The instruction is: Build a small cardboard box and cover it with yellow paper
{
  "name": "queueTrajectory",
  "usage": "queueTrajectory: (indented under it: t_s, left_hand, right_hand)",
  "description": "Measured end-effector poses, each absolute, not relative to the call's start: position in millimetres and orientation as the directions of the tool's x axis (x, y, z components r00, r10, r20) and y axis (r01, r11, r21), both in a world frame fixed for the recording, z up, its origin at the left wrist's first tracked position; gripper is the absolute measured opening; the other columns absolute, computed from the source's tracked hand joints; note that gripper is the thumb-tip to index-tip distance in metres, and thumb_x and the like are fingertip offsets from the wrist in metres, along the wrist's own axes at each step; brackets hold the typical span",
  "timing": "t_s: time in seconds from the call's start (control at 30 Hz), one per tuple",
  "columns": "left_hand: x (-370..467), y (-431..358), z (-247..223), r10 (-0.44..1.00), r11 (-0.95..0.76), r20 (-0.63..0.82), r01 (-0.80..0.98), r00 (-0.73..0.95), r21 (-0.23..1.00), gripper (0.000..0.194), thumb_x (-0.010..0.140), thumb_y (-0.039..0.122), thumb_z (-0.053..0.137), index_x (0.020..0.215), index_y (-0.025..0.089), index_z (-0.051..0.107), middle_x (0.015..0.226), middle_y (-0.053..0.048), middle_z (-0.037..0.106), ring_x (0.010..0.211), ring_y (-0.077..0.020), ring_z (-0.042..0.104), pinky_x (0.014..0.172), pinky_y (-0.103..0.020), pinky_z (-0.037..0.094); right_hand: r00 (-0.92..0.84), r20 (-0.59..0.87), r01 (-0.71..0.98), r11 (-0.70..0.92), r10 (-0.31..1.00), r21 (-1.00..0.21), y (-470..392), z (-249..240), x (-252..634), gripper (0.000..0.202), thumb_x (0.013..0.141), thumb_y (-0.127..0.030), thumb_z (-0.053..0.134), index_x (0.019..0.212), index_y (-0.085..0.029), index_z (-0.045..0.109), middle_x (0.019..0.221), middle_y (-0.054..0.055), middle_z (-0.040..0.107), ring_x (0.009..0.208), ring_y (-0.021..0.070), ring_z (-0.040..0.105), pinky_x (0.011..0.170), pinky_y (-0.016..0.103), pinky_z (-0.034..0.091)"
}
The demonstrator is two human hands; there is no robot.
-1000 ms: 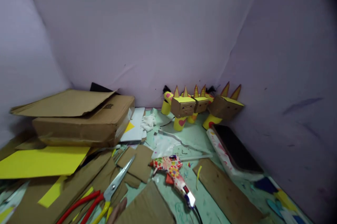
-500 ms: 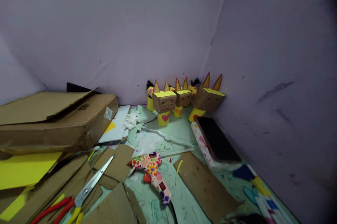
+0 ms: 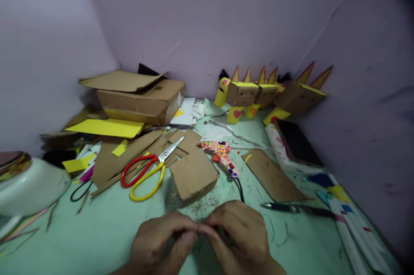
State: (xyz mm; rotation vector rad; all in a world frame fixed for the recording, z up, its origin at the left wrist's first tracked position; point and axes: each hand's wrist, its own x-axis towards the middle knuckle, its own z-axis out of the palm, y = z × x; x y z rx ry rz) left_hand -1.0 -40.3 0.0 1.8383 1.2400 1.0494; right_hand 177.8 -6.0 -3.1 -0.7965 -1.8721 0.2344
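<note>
My left hand (image 3: 164, 242) and my right hand (image 3: 239, 236) meet at the fingertips, low in the middle of the view. Both are closed in a pinch; whatever sits between the fingers is too small to make out. Just beyond them lies a small cardboard box (image 3: 194, 174) with a square top. To its left rest scissors (image 3: 161, 160) with one red and one yellow handle, blades pointing away. A flower-patterned glue gun (image 3: 220, 154) lies behind the box to the right, its black cord trailing toward my right hand. A black pen (image 3: 291, 209) lies right of that hand.
Cardboard animal figures (image 3: 242, 94) with yellow ears stand by the back wall. A large carton (image 3: 139, 104) and yellow sheets (image 3: 106, 127) fill the back left. A phone (image 3: 299, 143) rests on a white pack at right, near markers (image 3: 359, 227). A white rounded object (image 3: 42, 184) stands at left.
The view has tipped down and shifted left, so objects appear higher and further right. Both my hands have come into view, pinched together; the pen and the white object now show too.
</note>
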Motion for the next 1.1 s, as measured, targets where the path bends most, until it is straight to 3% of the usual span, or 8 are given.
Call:
queueTrajectory:
  t_s: [0.2,0.37,0.57,0.83,0.97,1.1]
  left_hand:
    - [10.9,-32.9,27.5,0.923,-0.385,0.358,0.285,0.144,0.878,0.011,0.079,0.02,0.055,0.078,0.016,0.066,0.064,0.0,0.065,0.054,-0.0092,0.058,0.052,-0.016,0.045]
    - [8.7,-30.5,34.1,0.971,-0.144,0.126,0.077,0.202,0.987,0.013,0.071,0.024,0.061,0.073,0.012,0.065,0.06,-0.001,0.063,0.054,-0.01,0.056,0.051,-0.019,0.044]
    - [9.1,-25.6,37.5,0.923,0.154,-0.127,-0.046,0.364,0.987,0.021,0.062,0.029,0.07,0.073,0.012,0.066,0.05,0.002,0.059,0.044,-0.0082,0.049,0.045,-0.02,0.04]
    - [5.9,-23.3,31.2,0.912,-0.203,0.183,0.016,0.366,0.979,0.022,0.071,0.03,0.065,0.059,0.014,0.057,0.064,-0.001,0.056,0.055,-0.0103,0.05,0.053,-0.023,0.04]
    - [6.6,-25.7,29.0,0.882,-0.307,0.243,0.101,0.404,0.946,0.03,0.081,0.04,0.052,0.063,0.016,0.051,0.062,0.001,0.05,0.056,-0.0109,0.047,0.054,-0.023,0.037]
    - [10.2,-30.7,25.1,0.89,-0.375,0.309,0.154,0.335,0.914,0.037,0.086,0.045,0.044,0.063,0.017,0.047,0.061,0.001,0.047,0.056,-0.0114,0.046,0.055,-0.023,0.036]
  right_hand:
    - [-0.344,0.79,0.464,0.823,0.508,-0.327,-11.5,6.7,180.3,0.012,0.079,-0.017,0.063,0.068,-0.017,0.058,0.053,0.001,0.061,0.047,0.0115,0.049,0.048,0.024,0.035]
    - [-0.375,0.811,0.431,0.859,0.449,-0.277,-11.9,6.4,179.1,0.014,0.082,-0.02,0.061,0.068,-0.018,0.058,0.054,0.001,0.062,0.047,0.0106,0.05,0.05,0.023,0.037]
    - [-0.343,0.851,0.407,0.88,0.397,-0.247,-12.8,9.9,178.8,0.011,0.08,-0.016,0.062,0.069,-0.017,0.06,0.054,0.002,0.063,0.046,0.0108,0.051,0.05,0.023,0.037]
    - [-0.364,0.837,0.444,0.866,0.409,-0.23,-13.5,10.1,177.5,0.018,0.084,-0.024,0.061,0.067,-0.017,0.061,0.053,0.001,0.063,0.046,0.0107,0.055,0.05,0.022,0.038]
    - [-0.353,0.843,0.449,0.864,0.405,-0.227,-11.4,8.6,175.1,0.023,0.085,-0.027,0.059,0.065,-0.017,0.061,0.049,0.0,0.061,0.044,0.0094,0.052,0.048,0.021,0.037]
    - [-0.326,0.856,0.449,0.863,0.401,-0.233,-11.4,9.6,172.5,0.024,0.085,-0.029,0.06,0.064,-0.017,0.061,0.049,0.0,0.061,0.043,0.0092,0.051,0.047,0.021,0.036]
